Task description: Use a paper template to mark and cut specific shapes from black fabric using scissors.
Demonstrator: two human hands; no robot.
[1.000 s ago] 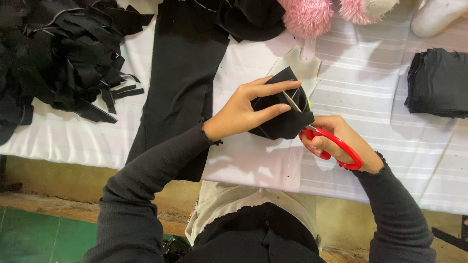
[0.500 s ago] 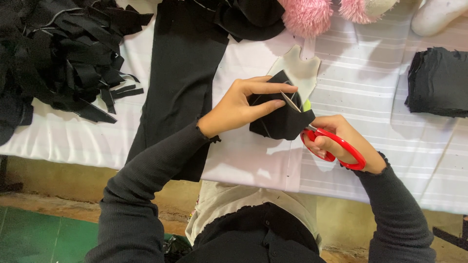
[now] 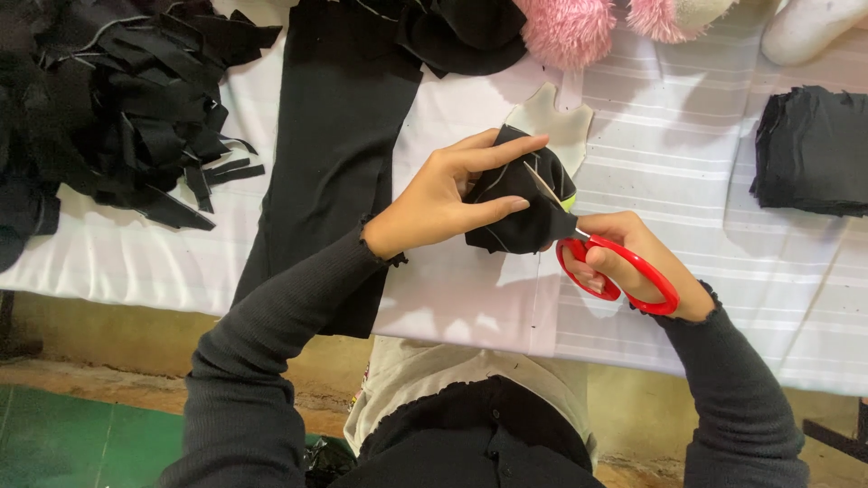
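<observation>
My left hand (image 3: 443, 194) pinches a small piece of black fabric (image 3: 515, 203) above the table, thumb below and fingers on top. My right hand (image 3: 633, 262) grips red-handled scissors (image 3: 610, 267), whose blades reach up across the black piece. Just beyond the fabric lies a pale cardboard pattern shape (image 3: 551, 113) on the white striped tablecloth (image 3: 687, 181). Both arms wear dark grey ribbed sleeves.
A long strip of black cloth (image 3: 339, 154) runs down the table left of my hands. A heap of black offcuts (image 3: 117, 108) lies at far left. A stack of cut black pieces (image 3: 814, 149) sits at right. Pink fluffy material (image 3: 570, 27) is at the back edge.
The black piece has turned slightly in my left hand and the scissors have shifted a little along its edge. Both hands stay in the same spot.
</observation>
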